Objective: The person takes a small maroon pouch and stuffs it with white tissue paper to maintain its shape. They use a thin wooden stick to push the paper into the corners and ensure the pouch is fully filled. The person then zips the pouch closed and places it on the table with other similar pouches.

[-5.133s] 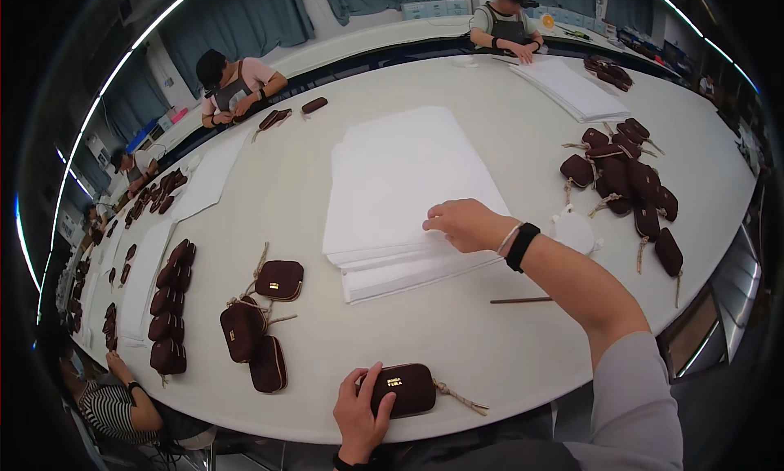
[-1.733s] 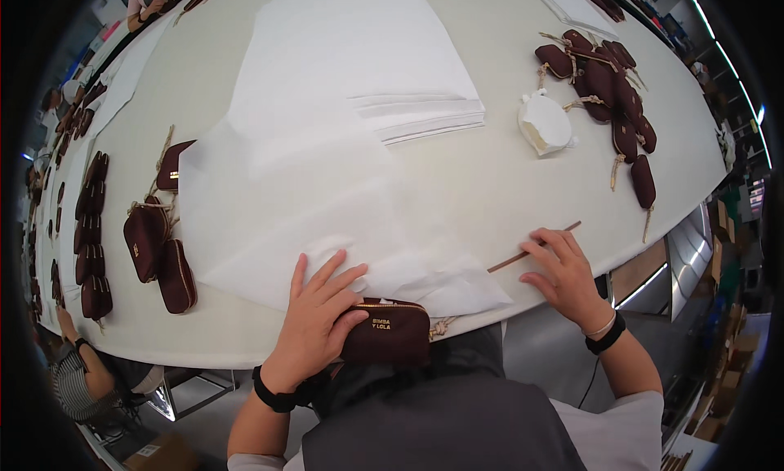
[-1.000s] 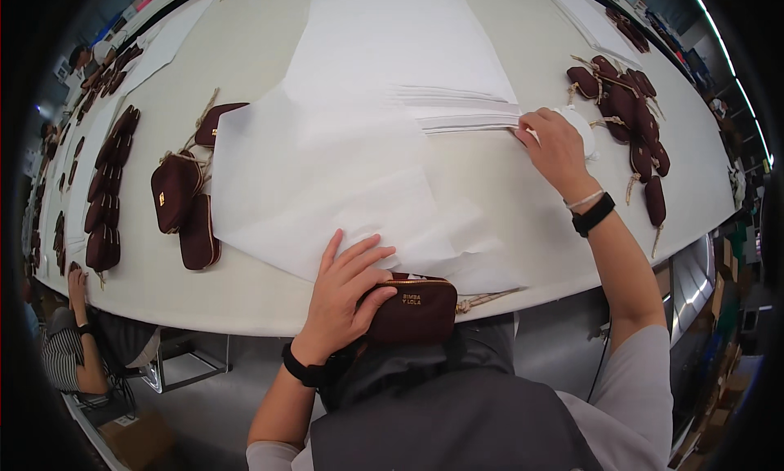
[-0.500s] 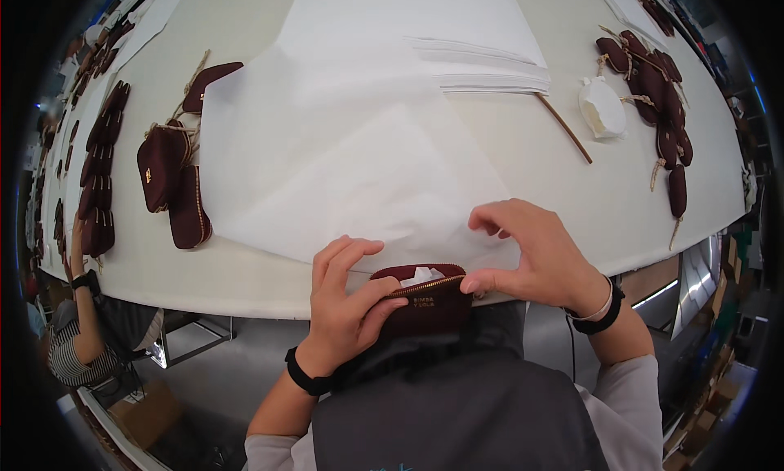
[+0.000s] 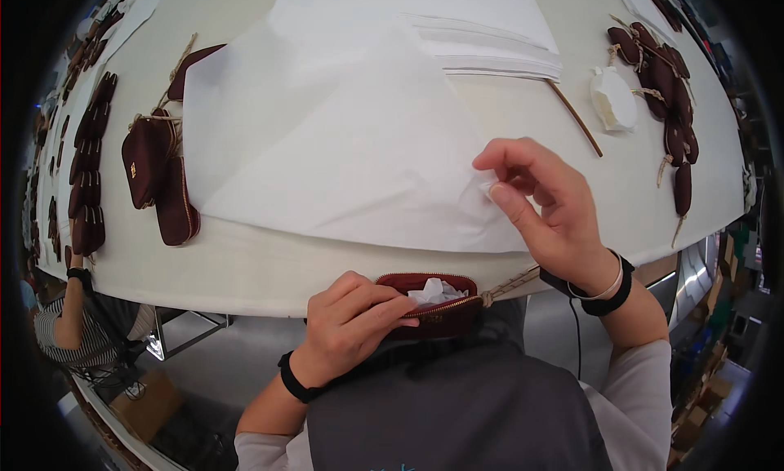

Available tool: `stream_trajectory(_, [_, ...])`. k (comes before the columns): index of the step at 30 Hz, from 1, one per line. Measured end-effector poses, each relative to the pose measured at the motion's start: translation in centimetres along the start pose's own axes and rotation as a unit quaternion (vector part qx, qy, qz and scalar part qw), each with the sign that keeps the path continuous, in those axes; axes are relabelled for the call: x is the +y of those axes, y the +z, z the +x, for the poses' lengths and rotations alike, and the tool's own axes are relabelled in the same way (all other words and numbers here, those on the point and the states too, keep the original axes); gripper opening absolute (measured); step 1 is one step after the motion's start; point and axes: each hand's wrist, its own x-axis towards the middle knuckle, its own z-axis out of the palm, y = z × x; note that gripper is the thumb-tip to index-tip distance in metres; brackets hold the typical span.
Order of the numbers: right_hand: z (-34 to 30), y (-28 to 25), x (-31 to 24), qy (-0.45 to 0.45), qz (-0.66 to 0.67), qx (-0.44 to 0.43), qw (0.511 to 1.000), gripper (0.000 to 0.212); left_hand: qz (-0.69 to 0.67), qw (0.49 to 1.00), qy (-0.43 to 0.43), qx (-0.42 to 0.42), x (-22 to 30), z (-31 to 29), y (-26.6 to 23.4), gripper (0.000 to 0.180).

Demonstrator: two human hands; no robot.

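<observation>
A dark red zip pouch (image 5: 449,321) stands at the table's near edge, close to my body. Its zip is undone, and crumpled white tissue paper (image 5: 436,291) shows inside. My left hand (image 5: 349,324) grips the pouch's left end, fingers over the front rim. A beige cord (image 5: 513,283) runs from the zip's right end toward my right wrist. Higher up, my right hand (image 5: 549,202) pinches the right part of a large thin white paper sheet (image 5: 351,169) between thumb and forefinger; the sheet wrinkles at the fingertips.
Dark red pouches (image 5: 151,161) with cords lie left of the sheet. Several more pouches (image 5: 676,104) are heaped at right, near a white roll (image 5: 612,99) and a thin brown stick (image 5: 576,120). A co-worker's arm (image 5: 70,316) reaches in at far left.
My right hand has left the pouch's zip end and moved up to the sheet, taking hold of it. The pouch now gapes wider, showing more tissue. My left hand keeps its grip.
</observation>
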Motion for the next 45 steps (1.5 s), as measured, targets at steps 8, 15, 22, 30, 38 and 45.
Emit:
stream_trajectory(8, [-0.8, 2.6, -0.3, 0.099, 0.197, -0.293, 0.930, 0.049, 0.003, 1.000, -0.020, -0.014, -0.2, 0.1, -0.1, 0.028])
stream_trajectory(15, [0.1, 1.4, 0.5, 0.315, 0.332, -0.369, 0.809, 0.022, -0.040, 0.994, -0.082, -0.059, 0.0, 0.2, -1.3, 0.024])
stream_trajectory(22, [1.1, 3.2, 0.9, 0.175, 0.200, -0.576, 0.773, 0.038, -0.122, 0.978, -0.152, -0.075, 0.9, 0.5, -1.7, 0.020])
stream_trajectory(30, [-1.5, 3.3, -0.2, 0.204, 0.119, -0.345, 0.909, 0.017, -0.200, 0.954, -0.208, -0.075, 0.2, -0.6, -2.0, 0.019])
stream_trajectory(38, [-2.4, 5.3, -0.8, 0.249, 0.208, -0.109, 0.940, 0.039, -0.176, 0.964, -0.179, -0.088, 0.1, -0.8, -2.4, 0.021])
stream_trajectory(45, [-2.6, 4.8, 0.4, 0.176, 0.213, -0.270, 0.923, 0.028, -0.225, 0.949, -0.219, -0.010, 0.0, -2.6, -1.6, 0.027])
